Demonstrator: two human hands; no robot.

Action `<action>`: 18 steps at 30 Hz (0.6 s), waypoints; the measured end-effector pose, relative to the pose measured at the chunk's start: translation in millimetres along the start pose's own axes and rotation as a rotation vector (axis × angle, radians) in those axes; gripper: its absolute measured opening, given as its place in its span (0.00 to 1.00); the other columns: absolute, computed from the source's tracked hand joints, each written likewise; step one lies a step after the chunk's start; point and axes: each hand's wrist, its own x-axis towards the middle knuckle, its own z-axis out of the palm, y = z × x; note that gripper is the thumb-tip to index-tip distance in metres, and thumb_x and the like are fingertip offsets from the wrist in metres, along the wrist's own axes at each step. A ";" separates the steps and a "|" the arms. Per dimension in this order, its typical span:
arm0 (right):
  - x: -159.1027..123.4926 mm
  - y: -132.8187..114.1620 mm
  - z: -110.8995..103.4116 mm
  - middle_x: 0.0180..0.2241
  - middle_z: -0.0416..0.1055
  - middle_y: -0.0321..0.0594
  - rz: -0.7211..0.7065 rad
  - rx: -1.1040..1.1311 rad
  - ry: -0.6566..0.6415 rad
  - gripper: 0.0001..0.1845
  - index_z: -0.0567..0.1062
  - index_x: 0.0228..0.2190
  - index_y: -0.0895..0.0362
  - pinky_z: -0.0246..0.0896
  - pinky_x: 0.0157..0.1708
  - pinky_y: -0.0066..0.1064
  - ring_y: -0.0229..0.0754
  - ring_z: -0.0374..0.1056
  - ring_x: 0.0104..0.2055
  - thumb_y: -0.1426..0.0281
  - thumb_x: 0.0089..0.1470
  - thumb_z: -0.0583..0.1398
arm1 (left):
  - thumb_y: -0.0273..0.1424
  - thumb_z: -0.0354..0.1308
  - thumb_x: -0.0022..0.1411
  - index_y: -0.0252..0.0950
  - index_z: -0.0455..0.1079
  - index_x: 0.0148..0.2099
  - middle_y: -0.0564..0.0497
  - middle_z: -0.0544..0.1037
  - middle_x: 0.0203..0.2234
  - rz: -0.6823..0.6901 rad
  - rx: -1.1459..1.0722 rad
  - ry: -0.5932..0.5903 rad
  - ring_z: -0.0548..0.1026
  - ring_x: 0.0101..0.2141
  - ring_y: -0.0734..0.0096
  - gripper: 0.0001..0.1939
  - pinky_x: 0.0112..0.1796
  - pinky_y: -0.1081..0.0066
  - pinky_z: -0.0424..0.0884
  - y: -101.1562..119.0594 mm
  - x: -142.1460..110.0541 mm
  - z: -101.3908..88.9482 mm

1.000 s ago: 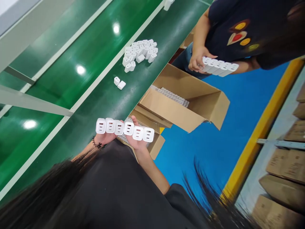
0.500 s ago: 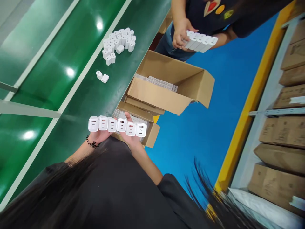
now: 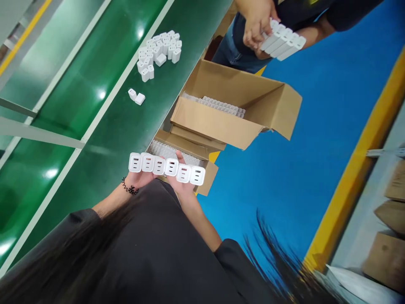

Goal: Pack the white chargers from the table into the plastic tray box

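Several white USB charger housings (image 3: 171,167) stand side by side in one row between my hands, their slotted ends facing up. My left hand (image 3: 142,179), with a black coiled band at the wrist, grips the row's left part from below. At the other end my right hand (image 3: 183,188) supports the row, fingers behind it and partly hidden. Just beyond the row is an open cardboard box (image 3: 204,150) with a white divided tray (image 3: 175,151) inside.
On the green bench (image 3: 117,122) lie a cluster of white chargers (image 3: 160,60) and two apart from it. A larger open carton (image 3: 218,122) stands beside the bench. Past it, another person's hand (image 3: 257,25) holds a stack of white chargers (image 3: 282,40). Shelved boxes (image 3: 384,257) line the right.
The view has shifted, so the scene sits differently in the picture. My hands still hold the same row. The other person's hands and chargers appear farther up and right.
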 end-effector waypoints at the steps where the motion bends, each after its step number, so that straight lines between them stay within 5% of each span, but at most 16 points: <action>1: -3.3 -3.0 -4.5 0.36 0.78 0.36 -0.002 0.005 -0.009 0.26 0.75 0.42 0.43 0.68 0.49 0.50 0.51 0.73 0.48 0.46 0.43 0.65 | 0.44 0.66 0.54 0.38 0.74 0.37 0.46 0.80 0.42 -0.004 -0.004 0.003 0.71 0.56 0.53 0.15 0.50 0.60 0.72 -4.8 -0.2 2.8; 6: -15.0 -15.1 -33.8 0.36 0.78 0.35 0.016 -0.016 0.007 0.23 0.75 0.43 0.42 0.68 0.47 0.44 0.48 0.73 0.49 0.49 0.44 0.66 | 0.43 0.65 0.57 0.38 0.74 0.36 0.47 0.81 0.42 -0.011 -0.033 -0.004 0.72 0.55 0.54 0.13 0.50 0.60 0.72 -32.1 4.6 9.3; 9: -16.2 -14.8 -71.7 0.38 0.77 0.36 -0.020 -0.059 0.027 0.28 0.73 0.46 0.43 0.68 0.46 0.43 0.47 0.73 0.47 0.48 0.44 0.65 | 0.43 0.66 0.56 0.38 0.74 0.38 0.46 0.80 0.43 -0.034 0.012 0.028 0.74 0.53 0.55 0.15 0.49 0.60 0.72 -52.9 18.6 -4.5; 12: -17.6 -3.5 -138.8 0.38 0.76 0.38 -0.040 -0.225 0.121 0.35 0.70 0.51 0.48 0.69 0.42 0.41 0.46 0.73 0.42 0.48 0.42 0.65 | 0.40 0.64 0.59 0.37 0.75 0.40 0.46 0.81 0.40 -0.081 0.177 0.202 0.77 0.47 0.59 0.12 0.48 0.63 0.73 -78.1 38.3 -35.2; 16: -29.9 23.6 -249.5 0.37 0.76 0.41 0.040 -0.729 0.484 0.33 0.71 0.46 0.54 0.67 0.38 0.37 0.45 0.72 0.38 0.50 0.40 0.62 | 0.34 0.59 0.65 0.34 0.74 0.34 0.50 0.78 0.30 -0.166 0.344 0.345 0.77 0.37 0.68 0.09 0.42 0.69 0.73 -113.5 55.5 -82.3; 18: -35.0 35.9 -298.7 0.32 0.75 0.41 0.078 -0.831 0.624 0.31 0.71 0.43 0.56 0.66 0.35 0.36 0.46 0.71 0.36 0.50 0.40 0.60 | 0.36 0.57 0.67 0.33 0.73 0.37 0.51 0.77 0.34 -0.198 0.402 0.359 0.76 0.37 0.69 0.11 0.41 0.67 0.75 -129.2 60.0 -98.4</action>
